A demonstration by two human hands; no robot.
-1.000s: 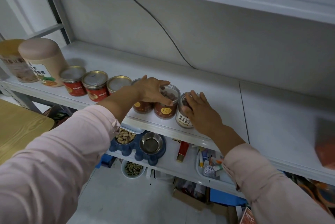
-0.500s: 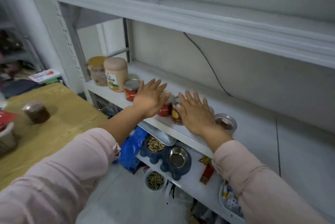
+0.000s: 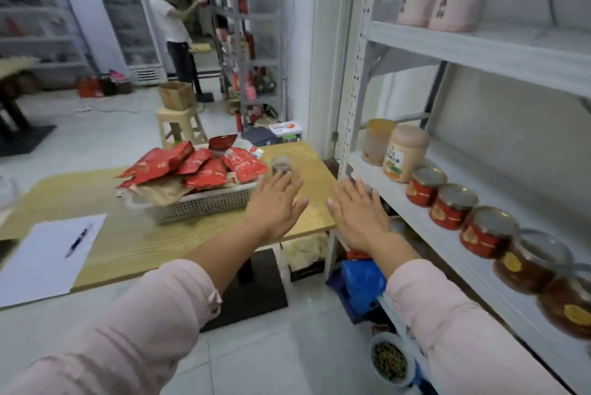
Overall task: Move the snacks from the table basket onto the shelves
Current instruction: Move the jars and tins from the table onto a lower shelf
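A white mesh basket (image 3: 204, 203) on the wooden table (image 3: 128, 244) is heaped with red snack packets (image 3: 192, 167). A small clear jar (image 3: 281, 165) stands on the table just right of the basket. My left hand (image 3: 275, 206) hovers flat with fingers straight, its fingertips near the jar, holding nothing. My right hand (image 3: 358, 212) is spread flat beside it, over the gap between table and shelf, and holds nothing either. On the white shelf (image 3: 415, 225) at the right stands a row of several red-labelled jars (image 3: 452, 207), behind them two taller tubs (image 3: 404, 153).
A sheet of paper with a pen (image 3: 48, 254) lies on the table's near left. A stool with a paper bag (image 3: 179, 119) stands beyond the table, and a person (image 3: 172, 30) works at far shelving. Bowls and a blue bag (image 3: 364, 286) sit low by the shelf.
Both hands have left the jars on the shelf and swung left toward the table. My view has turned from the shelf to the basket and the small jar.
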